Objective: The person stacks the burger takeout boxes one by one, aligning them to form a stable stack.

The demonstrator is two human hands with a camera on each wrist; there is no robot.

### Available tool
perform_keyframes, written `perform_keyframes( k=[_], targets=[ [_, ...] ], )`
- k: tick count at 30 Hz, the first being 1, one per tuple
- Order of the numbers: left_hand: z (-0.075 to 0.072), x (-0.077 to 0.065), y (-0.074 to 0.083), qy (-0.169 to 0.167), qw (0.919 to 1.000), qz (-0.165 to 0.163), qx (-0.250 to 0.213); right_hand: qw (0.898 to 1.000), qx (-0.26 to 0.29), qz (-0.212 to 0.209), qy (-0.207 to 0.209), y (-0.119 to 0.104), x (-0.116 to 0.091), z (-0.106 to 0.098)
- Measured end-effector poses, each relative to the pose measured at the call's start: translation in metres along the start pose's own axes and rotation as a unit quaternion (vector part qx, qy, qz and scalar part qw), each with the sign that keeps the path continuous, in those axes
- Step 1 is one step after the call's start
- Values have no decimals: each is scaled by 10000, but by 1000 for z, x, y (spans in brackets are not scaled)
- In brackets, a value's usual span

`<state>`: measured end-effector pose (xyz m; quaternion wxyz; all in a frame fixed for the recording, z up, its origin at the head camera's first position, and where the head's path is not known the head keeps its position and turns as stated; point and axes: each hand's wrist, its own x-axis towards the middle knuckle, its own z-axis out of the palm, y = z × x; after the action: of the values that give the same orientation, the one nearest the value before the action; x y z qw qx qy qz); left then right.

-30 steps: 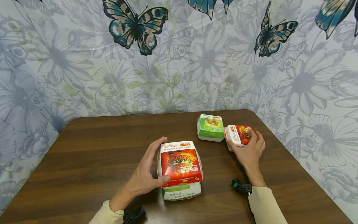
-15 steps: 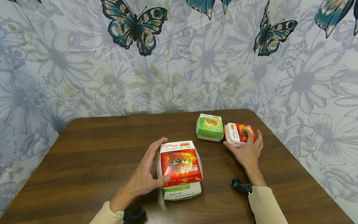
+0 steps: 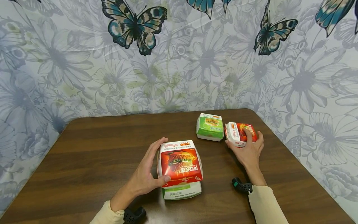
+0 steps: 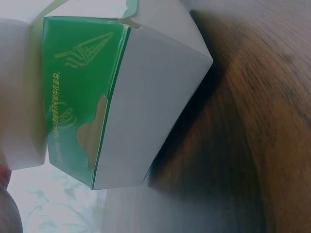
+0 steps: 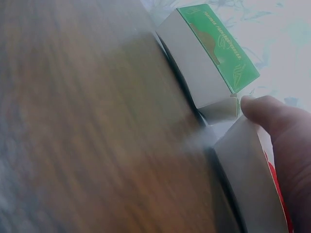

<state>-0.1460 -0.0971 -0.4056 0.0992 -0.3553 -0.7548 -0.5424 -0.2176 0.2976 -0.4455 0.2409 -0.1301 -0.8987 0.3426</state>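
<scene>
Head view: brown wooden worktop [image 3: 92, 155] against a butterfly-print wall covering [image 3: 84, 62], rounded far right corner.

Largest on it, near the front edge at the middle: a stack of two burger boxes, red box [image 3: 179, 162] on top of a green-and-white box [image 3: 181, 190]. Cupped against the stack's left side, the left hand [image 3: 145, 174], thumb tip on the red lid's near corner, fingers curved up the far side; same hold as a second ago, stack unmoved. Left wrist view filled by the green-and-white side of a box [image 4: 97, 97], wood grain beside it.

Farther back toward the far right corner: a green box [image 3: 210, 127], flat on the wood, untouched. Just beside it on the right, touching or nearly so, a small red box [image 3: 240, 134].

Right hand [image 3: 249, 149] wrapped round the small red box, thumb on the near left face, forefinger over the lid, other fingers along the right side. Changed over the last second: box tipped up and raised slightly, near edge seemingly off the wood, lid now angled toward the camera. Judged from that: lift just begun, grip clamped firmly enough to carry it. Right wrist view: thumb [image 5: 272, 116] on the white side wall, green box just beyond.

Smallest: black wrist mounts [image 3: 241, 186] at both cream cuffs.
</scene>
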Motion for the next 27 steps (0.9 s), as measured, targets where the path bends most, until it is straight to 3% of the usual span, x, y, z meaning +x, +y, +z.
perform_keyframes(
  k=[27],
  targets=[
    [1,-1,0,-9,10000,-14,-8,9999,-82,-46,132,-1,1,-1]
  ],
)
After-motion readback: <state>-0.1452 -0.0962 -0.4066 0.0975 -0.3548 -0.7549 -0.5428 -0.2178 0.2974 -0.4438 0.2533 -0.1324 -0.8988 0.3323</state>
